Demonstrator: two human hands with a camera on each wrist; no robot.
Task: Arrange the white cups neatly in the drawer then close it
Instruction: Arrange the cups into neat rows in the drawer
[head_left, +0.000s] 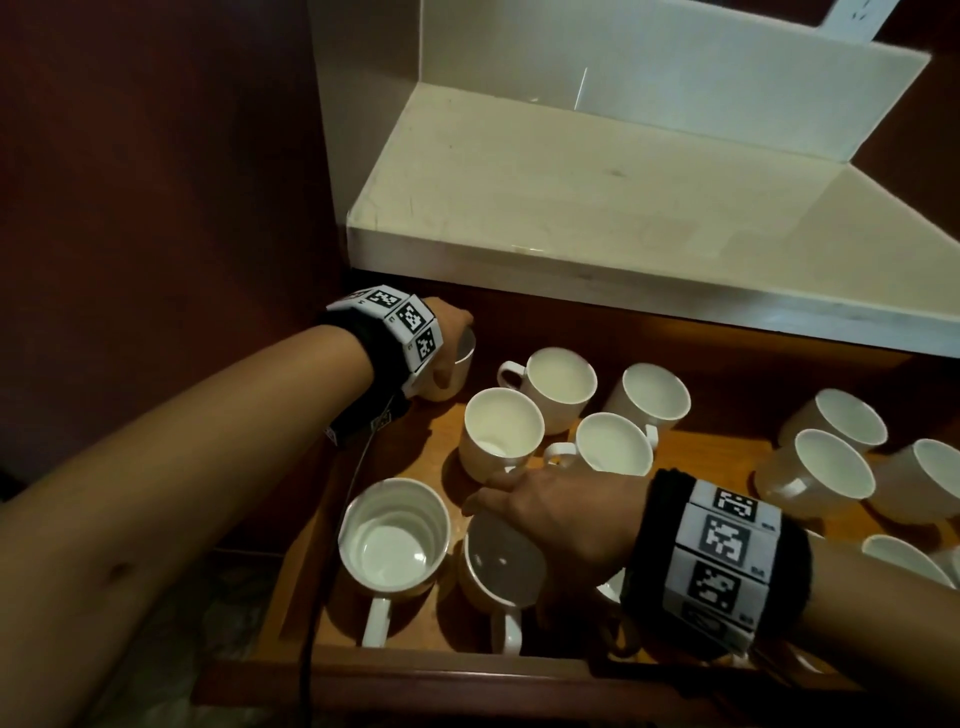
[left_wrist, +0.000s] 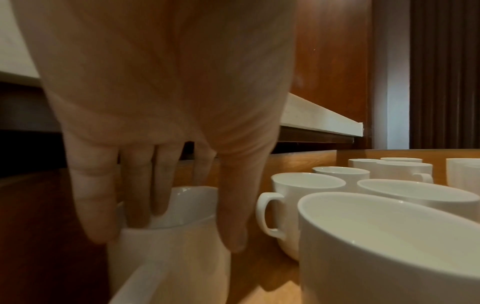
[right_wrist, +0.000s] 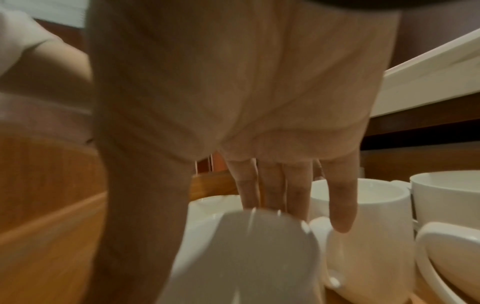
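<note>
Two hands in open drawer (head_left: 291, 566); cups scattered, drawer not yet closed; most of the arranging appears left; left hand (head_left: 447, 338) grips back-left corner cup (head_left: 457, 374), fingers inside rim, thumb outside; right hand (head_left: 561, 519) clasps front cup (head_left: 493, 571) over rim; about twelve white cups visible, some tipped at right; count uncertain at edge.

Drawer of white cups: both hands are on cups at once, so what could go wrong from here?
1. The left hand holds the back corner cup by its rim, fingers inside; that hold could slip.
2. The right hand holds a tilted front cup close beside the stacked cups; it may knock them.
3. Several cups at the right lie tilted; they might roll or chip when the drawer shuts.
</note>
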